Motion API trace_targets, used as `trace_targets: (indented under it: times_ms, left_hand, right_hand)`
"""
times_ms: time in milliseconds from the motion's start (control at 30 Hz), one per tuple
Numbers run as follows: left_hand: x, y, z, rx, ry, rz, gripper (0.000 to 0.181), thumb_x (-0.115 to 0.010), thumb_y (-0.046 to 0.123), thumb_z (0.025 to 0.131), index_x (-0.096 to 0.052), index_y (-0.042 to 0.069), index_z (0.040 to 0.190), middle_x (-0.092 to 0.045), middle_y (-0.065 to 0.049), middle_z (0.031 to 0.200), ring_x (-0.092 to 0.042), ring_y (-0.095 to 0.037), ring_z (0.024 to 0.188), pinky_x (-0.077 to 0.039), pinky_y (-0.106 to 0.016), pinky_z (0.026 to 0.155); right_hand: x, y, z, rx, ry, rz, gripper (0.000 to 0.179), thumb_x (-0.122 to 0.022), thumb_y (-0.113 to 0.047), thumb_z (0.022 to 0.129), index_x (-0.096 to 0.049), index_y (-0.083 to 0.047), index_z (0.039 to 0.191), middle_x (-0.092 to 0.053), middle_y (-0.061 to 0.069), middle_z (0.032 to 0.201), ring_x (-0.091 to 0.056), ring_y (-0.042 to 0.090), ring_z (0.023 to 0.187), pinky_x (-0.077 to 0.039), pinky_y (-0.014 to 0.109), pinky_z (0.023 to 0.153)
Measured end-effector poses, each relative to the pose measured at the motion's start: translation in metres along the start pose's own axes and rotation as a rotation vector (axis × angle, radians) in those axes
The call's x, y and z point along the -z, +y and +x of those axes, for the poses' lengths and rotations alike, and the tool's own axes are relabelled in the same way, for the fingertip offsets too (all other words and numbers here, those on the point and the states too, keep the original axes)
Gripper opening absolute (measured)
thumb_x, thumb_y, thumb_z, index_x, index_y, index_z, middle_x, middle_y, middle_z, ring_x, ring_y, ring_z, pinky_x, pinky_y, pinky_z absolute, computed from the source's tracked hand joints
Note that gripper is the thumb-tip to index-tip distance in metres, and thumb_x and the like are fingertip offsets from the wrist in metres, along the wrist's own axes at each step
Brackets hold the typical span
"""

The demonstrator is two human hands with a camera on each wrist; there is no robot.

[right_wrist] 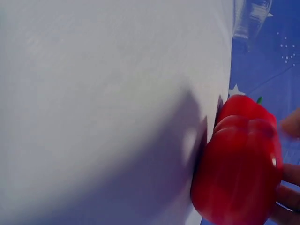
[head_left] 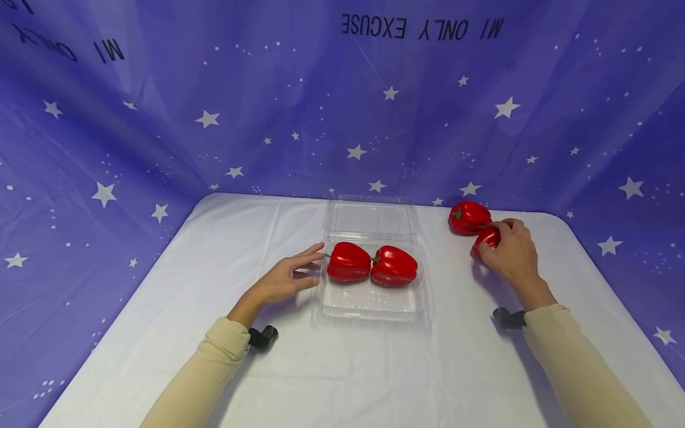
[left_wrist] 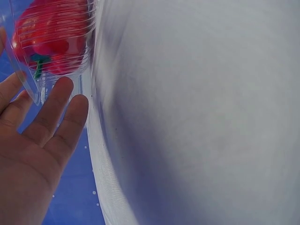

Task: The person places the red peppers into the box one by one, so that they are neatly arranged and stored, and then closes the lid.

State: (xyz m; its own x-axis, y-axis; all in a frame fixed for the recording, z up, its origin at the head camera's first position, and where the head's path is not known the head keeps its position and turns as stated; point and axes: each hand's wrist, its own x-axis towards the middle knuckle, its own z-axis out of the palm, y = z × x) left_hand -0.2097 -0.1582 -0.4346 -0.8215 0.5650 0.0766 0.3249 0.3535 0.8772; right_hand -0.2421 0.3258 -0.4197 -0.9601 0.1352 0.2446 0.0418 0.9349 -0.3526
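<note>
Two red bell peppers, a left one and a right one, lie side by side in a clear plastic clamshell container with its lid folded back. My left hand has its fingers spread at the container's left edge, close to a green stem; in the left wrist view its fingertips overlap the clear wall. At the right, my right hand holds a third bell pepper from above, its fingers along the side. The palm hides part of that pepper.
Another red bell pepper lies just behind the held one, near the table's back edge. A white cloth covers the table. Purple star-patterned curtain hangs behind and at both sides. The container's lid lies toward the back.
</note>
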Motion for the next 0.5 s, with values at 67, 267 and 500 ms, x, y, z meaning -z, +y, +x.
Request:
trace_targets:
  times_ms: [67,267,500]
  left_hand:
    - [0.0001,-0.0002,0.0002,0.005,0.006,-0.001,0.058,-0.067,0.007,0.092,-0.048,0.003,0.146,-0.028,-0.009,0.165,-0.056,-0.039,0.130,-0.050,-0.053,0.107]
    - [-0.0017,-0.0018,0.0015,0.017,-0.008,0.007,0.058,-0.067,0.009,0.092,-0.047,0.004,0.146,-0.027,-0.007,0.165,-0.057,-0.037,0.130,-0.051,-0.049,0.108]
    - [-0.0012,-0.0016,0.0006,0.028,-0.004,0.005,0.057,-0.067,0.009,0.092,-0.048,0.004,0.146,-0.027,-0.006,0.166,-0.057,-0.036,0.130,-0.051,-0.048,0.108]
  right_hand:
    - [0.0007,-0.0006,0.0000,-0.022,0.023,0.017,0.050,-0.066,-0.026,0.087,-0.057,0.008,0.122,-0.044,0.033,0.134,-0.042,0.051,0.121,-0.048,0.070,0.096]
    - [-0.0008,0.0017,-0.0022,-0.092,0.013,0.078,0.040,-0.068,-0.018,0.089,-0.056,0.007,0.118,-0.047,0.031,0.129,-0.046,0.049,0.119,-0.051,0.066,0.098]
    - [0.0052,0.0048,-0.0072,-0.148,-0.046,0.022,0.055,-0.067,-0.018,0.087,-0.052,0.000,0.136,-0.037,0.035,0.140,-0.033,0.054,0.129,-0.048,0.071,0.096]
